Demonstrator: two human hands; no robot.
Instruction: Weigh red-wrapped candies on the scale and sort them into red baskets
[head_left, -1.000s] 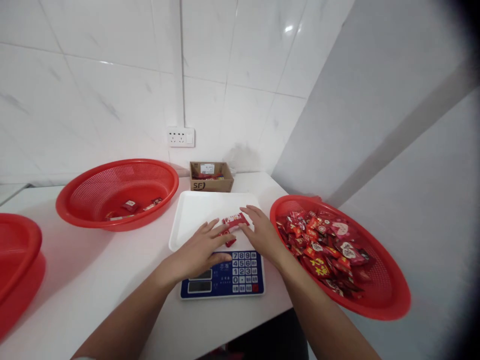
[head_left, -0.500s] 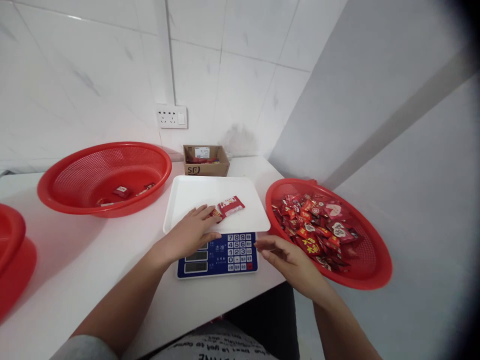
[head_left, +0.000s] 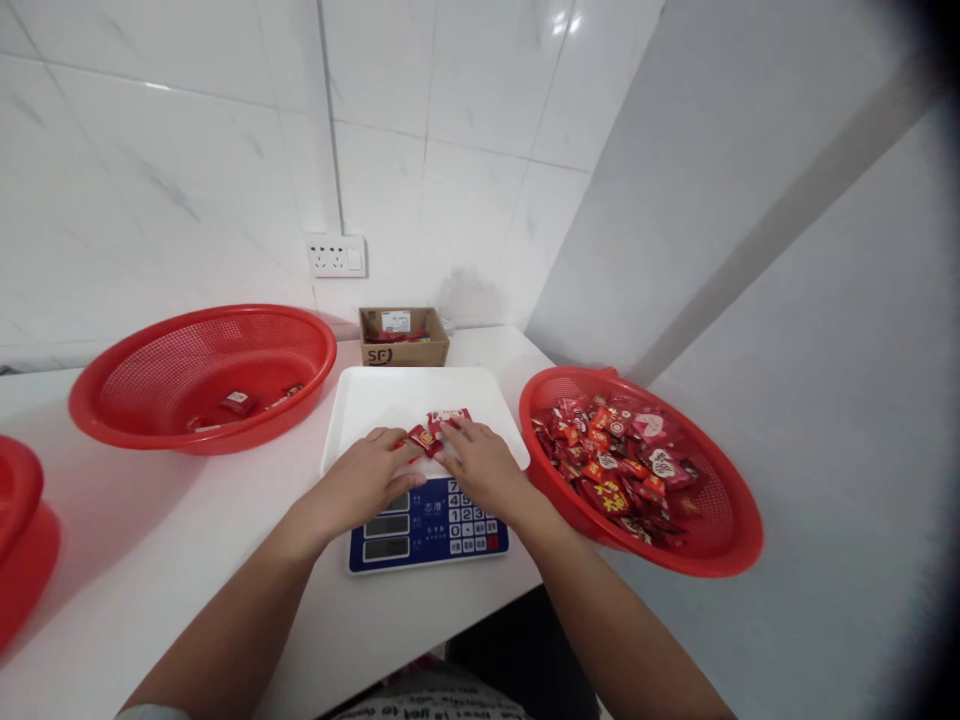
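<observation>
Several red candy packets (head_left: 425, 438) lie on the white tray (head_left: 375, 395) of a scale, whose blue keypad panel (head_left: 435, 530) faces me. My left hand (head_left: 369, 480) rests at the left of the packets, its fingertips touching them and its thumb apart. From the right, my right hand (head_left: 486, 462) reaches over the tray with fingers spread on the packets, partly covering them. Neither hand is closed round a packet.
A red basket (head_left: 731, 555) full of red packets stands at the right. A red basket (head_left: 112, 440) with a few packets is at the left, another (head_left: 22, 500) at the left edge. A cardboard box (head_left: 409, 352) stands behind the scale.
My right hand has moved left and forward from beside the keypad onto the packets. My left hand has stayed by them. The whole view has shifted slightly.
</observation>
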